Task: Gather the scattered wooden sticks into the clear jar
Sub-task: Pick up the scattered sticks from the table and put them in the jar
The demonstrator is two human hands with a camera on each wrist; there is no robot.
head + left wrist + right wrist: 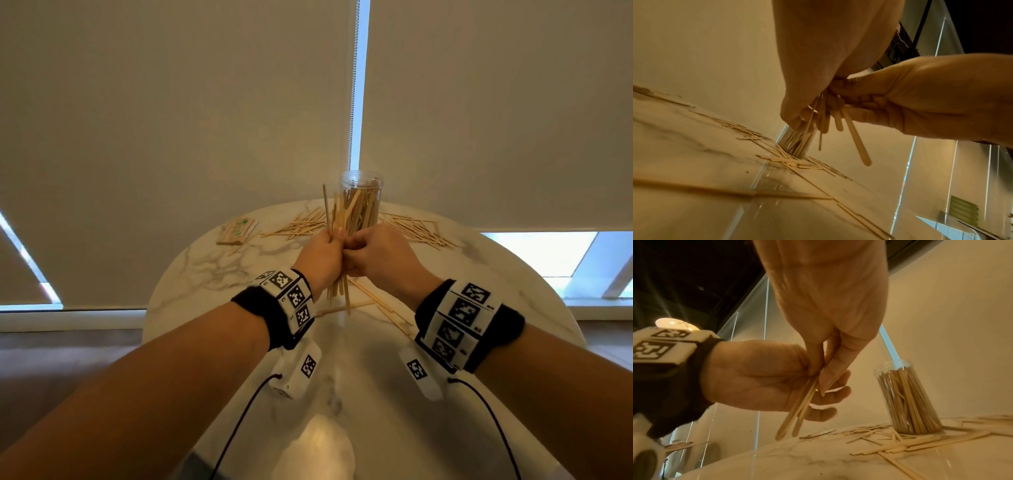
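A clear jar (361,200) packed with wooden sticks stands upright at the table's far edge; it also shows as the jar (907,399). In front of it my left hand (330,245) grips an upright bundle of sticks (337,212), whose lower ends hang below the fist. My right hand (354,251) meets it from the right, and its fingers (830,374) pinch sticks (797,412) of the same bundle. From the left wrist, the bundle (825,113) sits between both hands. Loose sticks lie left (298,226) and right (419,228) of the jar, and a few (376,301) lie under my hands.
A round marble table (212,270) holds everything. A wrapped packet of sticks (237,232) lies at its far left. Closed roller blinds hang close behind the jar, with a bead chain (352,85) above it. Floor shows past the table's edges.
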